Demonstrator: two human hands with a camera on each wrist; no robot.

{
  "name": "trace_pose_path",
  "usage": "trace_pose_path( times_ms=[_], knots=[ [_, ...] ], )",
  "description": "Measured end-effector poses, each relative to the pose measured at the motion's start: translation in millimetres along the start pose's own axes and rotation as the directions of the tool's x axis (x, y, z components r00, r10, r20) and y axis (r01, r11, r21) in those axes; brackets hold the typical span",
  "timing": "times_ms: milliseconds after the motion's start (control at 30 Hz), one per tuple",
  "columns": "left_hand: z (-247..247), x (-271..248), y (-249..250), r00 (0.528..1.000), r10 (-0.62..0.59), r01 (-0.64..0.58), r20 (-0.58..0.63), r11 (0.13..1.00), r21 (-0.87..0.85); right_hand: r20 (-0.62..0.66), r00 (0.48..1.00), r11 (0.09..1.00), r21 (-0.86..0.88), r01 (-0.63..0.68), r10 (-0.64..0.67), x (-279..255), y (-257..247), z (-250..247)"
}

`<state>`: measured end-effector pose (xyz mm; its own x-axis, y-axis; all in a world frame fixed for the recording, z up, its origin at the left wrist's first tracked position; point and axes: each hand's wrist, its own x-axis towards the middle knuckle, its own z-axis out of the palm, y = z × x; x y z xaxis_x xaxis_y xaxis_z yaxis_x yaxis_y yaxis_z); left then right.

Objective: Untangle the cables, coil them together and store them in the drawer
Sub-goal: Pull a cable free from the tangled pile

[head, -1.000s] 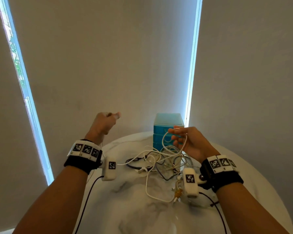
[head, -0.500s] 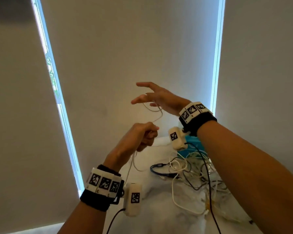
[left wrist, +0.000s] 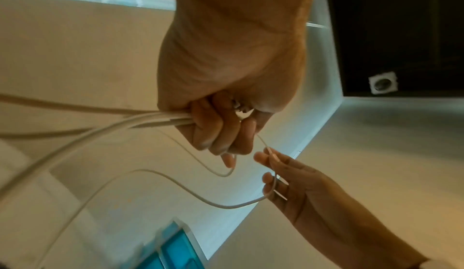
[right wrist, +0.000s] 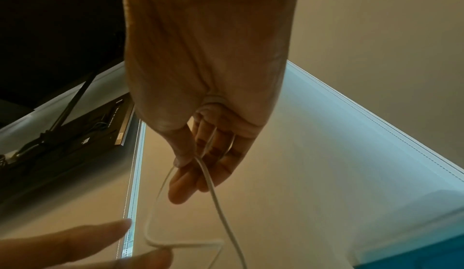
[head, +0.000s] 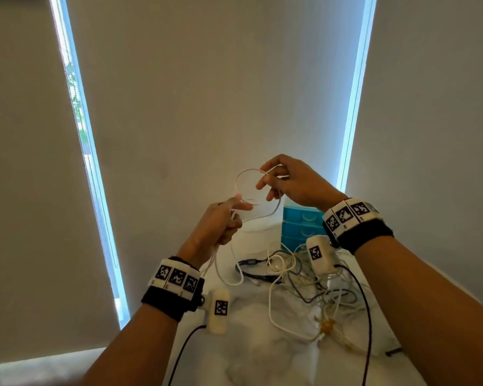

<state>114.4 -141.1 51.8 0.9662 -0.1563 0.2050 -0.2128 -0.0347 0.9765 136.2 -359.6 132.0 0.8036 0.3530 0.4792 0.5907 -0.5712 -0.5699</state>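
Both hands are raised above the table with a white cable (head: 241, 176) looped between them. My left hand (head: 223, 221) grips several turns of that white cable (left wrist: 160, 118) in its curled fingers. My right hand (head: 287, 181), higher and to the right, pinches the white cable (right wrist: 208, 176) between thumb and forefinger, the other fingers loosely spread. The cable hangs down to a tangle of white and dark cables (head: 304, 285) on the white marbled table (head: 257, 344). A small blue drawer unit (head: 301, 224) stands behind the tangle, its drawers closed.
Grey roller blinds with bright window gaps (head: 89, 162) fill the background. The black leads of the wrist cameras (head: 365, 316) trail over the table. A yellowish connector (head: 328, 327) lies in the tangle at the near right.
The right hand came down toward the left hand and closed thumb and forefinger on the white cable, forming a loop. The left hand stayed raised, holding its turns. The view tilted down slightly.
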Motion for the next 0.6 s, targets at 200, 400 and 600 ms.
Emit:
trace_pose_path(
  times_ms=[200, 400, 600],
  knots=[
    [22.2, 10.1, -10.0, 0.996, -0.01, 0.037, -0.085, 0.945, 0.325, -0.07, 0.995, 0.996, 0.04, -0.074, 0.077, -23.1, 12.6, -3.6],
    [23.4, 23.4, -14.5, 0.911, -0.294, 0.347, 0.289, 0.925, -0.153, -0.06, 0.991, 0.993, 0.014, -0.116, 0.116, -41.3, 25.9, -7.5],
    [34.7, 36.6, -24.0, 0.917, -0.322, 0.39, 0.233, 0.845, -0.367, -0.007, 0.991, 0.99, 0.049, -0.131, 0.131, -48.2, 25.9, -6.6]
  ],
)
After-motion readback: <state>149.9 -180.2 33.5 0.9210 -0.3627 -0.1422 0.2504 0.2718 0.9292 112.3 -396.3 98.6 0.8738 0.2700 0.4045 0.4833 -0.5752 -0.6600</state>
